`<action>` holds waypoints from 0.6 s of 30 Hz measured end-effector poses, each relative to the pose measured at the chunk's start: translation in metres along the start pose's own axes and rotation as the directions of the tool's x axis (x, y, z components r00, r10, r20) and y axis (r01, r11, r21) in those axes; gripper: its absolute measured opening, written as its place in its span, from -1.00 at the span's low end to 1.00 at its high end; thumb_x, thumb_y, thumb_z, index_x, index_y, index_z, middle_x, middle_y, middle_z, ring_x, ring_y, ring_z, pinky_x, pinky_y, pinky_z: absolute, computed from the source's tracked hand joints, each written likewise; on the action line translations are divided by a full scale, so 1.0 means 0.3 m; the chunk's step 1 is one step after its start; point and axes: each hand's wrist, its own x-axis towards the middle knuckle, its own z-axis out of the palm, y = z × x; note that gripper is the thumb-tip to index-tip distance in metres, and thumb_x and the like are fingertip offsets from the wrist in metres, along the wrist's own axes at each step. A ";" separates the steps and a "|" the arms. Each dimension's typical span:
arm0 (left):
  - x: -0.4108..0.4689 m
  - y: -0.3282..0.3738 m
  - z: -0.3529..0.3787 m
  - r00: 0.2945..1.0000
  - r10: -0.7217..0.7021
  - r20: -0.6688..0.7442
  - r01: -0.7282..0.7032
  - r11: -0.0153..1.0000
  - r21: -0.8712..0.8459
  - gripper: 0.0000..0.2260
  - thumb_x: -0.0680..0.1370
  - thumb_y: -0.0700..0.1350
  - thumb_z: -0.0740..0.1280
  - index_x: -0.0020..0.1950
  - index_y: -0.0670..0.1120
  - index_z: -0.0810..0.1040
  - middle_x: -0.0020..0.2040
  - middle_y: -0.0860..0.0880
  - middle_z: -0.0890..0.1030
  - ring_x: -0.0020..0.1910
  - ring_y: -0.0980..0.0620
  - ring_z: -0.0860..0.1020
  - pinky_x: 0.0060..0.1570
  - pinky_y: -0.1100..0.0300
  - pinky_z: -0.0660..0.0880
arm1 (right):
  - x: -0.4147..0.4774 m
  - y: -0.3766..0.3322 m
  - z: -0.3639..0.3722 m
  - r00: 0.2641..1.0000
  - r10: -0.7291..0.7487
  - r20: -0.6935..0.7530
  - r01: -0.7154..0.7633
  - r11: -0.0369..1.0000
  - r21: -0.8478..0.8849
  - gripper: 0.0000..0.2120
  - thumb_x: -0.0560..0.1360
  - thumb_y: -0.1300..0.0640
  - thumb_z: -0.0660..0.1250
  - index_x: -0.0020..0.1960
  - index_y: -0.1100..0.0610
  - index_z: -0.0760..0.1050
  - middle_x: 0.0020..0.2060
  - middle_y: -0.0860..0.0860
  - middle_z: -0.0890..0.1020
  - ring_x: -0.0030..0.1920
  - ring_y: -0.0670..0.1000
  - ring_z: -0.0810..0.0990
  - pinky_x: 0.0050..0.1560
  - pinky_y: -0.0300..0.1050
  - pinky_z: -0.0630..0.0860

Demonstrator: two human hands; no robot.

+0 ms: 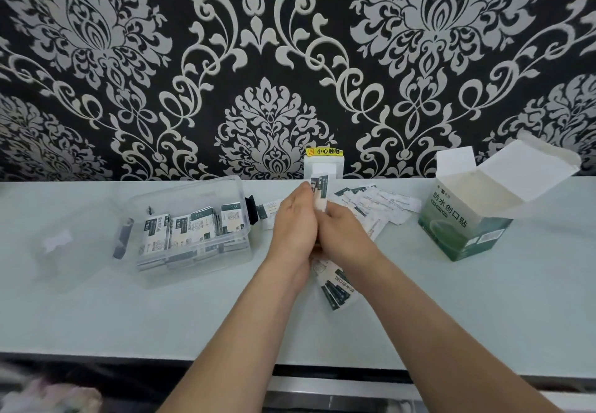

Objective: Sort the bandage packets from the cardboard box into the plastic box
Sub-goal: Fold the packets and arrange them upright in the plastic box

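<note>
Hands: left hand (296, 219) and right hand (343, 230) together grip stacked bandage packets (320, 194), just right of the plastic box (193, 266).
Risk: an uneven squeeze could fan the stack, spilling packets short of the box.

On the table (451, 299), the plastic box (193, 228) sits left, the cardboard box (467, 219) right, loose bandage packets (380, 206) between them.

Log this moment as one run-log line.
left hand, right hand: holding bandage packet stack | plastic box: part filled | cardboard box: open | loose packets: on table
</note>
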 end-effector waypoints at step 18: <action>-0.012 -0.029 -0.085 0.921 0.127 0.368 -0.388 0.213 0.897 -0.48 0.48 0.12 0.38 0.40 0.07 0.37 0.29 0.03 0.45 0.31 -0.02 0.36 0.22 0.08 0.36 | 0.005 -0.066 -0.151 0.988 0.054 -0.143 -0.012 0.960 0.278 -0.76 0.65 0.10 0.10 0.00 0.18 0.49 -0.35 0.09 0.60 -0.36 0.03 0.62 -0.22 -0.07 0.56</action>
